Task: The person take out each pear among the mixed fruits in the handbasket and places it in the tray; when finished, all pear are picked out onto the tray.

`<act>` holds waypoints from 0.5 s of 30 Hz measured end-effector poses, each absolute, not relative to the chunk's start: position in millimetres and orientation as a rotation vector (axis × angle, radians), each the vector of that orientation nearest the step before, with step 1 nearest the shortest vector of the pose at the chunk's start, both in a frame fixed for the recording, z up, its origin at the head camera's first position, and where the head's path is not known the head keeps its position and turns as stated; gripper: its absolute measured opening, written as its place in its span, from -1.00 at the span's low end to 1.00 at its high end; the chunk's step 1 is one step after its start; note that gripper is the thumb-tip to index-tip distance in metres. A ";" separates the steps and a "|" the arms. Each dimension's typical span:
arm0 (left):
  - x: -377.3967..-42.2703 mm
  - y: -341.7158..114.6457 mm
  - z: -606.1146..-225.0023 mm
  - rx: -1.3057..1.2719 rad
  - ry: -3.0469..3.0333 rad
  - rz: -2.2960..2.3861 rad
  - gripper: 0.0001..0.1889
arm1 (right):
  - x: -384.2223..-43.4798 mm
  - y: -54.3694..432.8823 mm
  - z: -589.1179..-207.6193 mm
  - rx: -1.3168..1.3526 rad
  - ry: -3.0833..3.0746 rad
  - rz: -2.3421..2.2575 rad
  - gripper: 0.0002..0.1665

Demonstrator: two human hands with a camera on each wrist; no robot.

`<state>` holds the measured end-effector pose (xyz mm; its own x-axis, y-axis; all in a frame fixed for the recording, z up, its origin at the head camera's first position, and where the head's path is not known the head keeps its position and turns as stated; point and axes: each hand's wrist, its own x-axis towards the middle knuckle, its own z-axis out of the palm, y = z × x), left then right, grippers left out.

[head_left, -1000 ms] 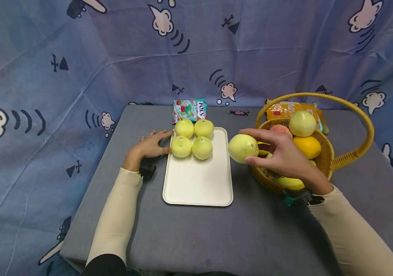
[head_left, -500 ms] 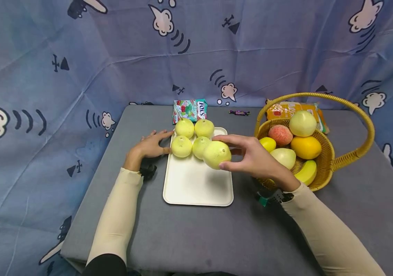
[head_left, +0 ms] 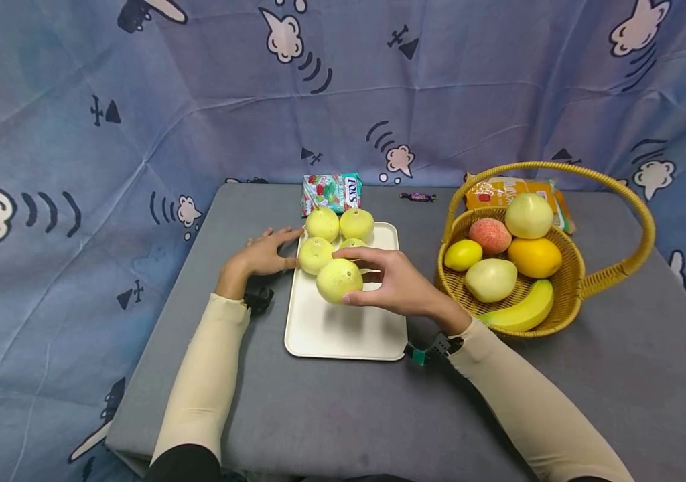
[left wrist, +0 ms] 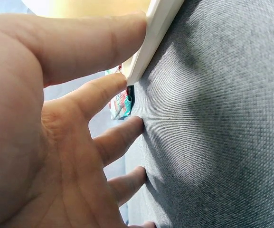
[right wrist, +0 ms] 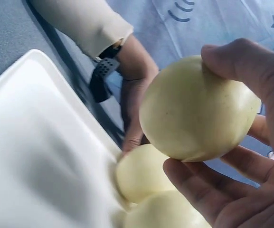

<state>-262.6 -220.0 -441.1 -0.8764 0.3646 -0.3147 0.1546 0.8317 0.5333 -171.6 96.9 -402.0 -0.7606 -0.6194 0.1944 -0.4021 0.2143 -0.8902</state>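
Over the white tray [head_left: 343, 338], my right hand [head_left: 400, 284] grips a round yellow-green pear [head_left: 339, 281] between thumb and fingers. In the right wrist view, this pear [right wrist: 198, 111] hangs above the tray floor, its shadow on the white surface. Several like pears [head_left: 321, 223] sit in two rows at the tray's far end; the held one and my fingers partly hide the near right one. My left hand [head_left: 264, 254] rests beside the tray's left edge with fingers spread. In the left wrist view, its thumb [left wrist: 99, 42] and index fingertip touch the tray rim [left wrist: 151, 42].
To the right stands a yellow wicker basket [head_left: 572, 301] with a tall handle, holding a banana [head_left: 524, 309], a lemon [head_left: 463, 255], a peach [head_left: 490, 235] and other fruit. Behind are a teal candy bag [head_left: 331, 193], a purple wrapped candy [head_left: 418, 197] and an orange packet [head_left: 500, 192].
My right hand has carried the pear leftward from beside the basket to over the tray, near the front row of pears. My left hand has stayed at the tray's edge.
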 end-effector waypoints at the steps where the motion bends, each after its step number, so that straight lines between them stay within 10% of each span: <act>1: -262.7 -220.1 -441.5 0.389 2.605 0.707 -0.15 | -172.3 93.8 -405.3 -0.966 2.272 -1.576 -0.21; 15: -261.0 -218.7 -439.6 0.385 2.616 0.704 -0.15 | -180.2 58.9 -447.6 -0.869 2.235 -1.586 -0.22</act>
